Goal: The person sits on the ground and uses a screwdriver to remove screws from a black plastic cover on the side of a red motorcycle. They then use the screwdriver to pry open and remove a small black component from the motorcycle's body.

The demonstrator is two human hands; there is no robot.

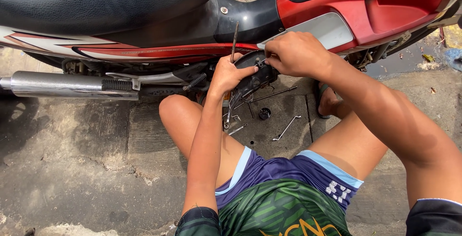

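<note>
I squat beside a red and black motorcycle (365, 10). My left hand (228, 75) holds a thin dark rod-like tool (234, 41) upright and presses its thumb on a black engine side cover (255, 75) below the seat. My right hand (296, 53) is closed, its fingertips pinching a small part at the cover's top edge; what the part is I cannot make out. Both hands touch the cover.
A chrome exhaust pipe (62, 84) runs left. On the concrete between my knees lie a bent metal wrench (286, 127), a small black cap (264, 114) and thin metal rods (269, 95). My sandalled foot (327, 101) rests at right. The black seat (96, 0) overhangs above.
</note>
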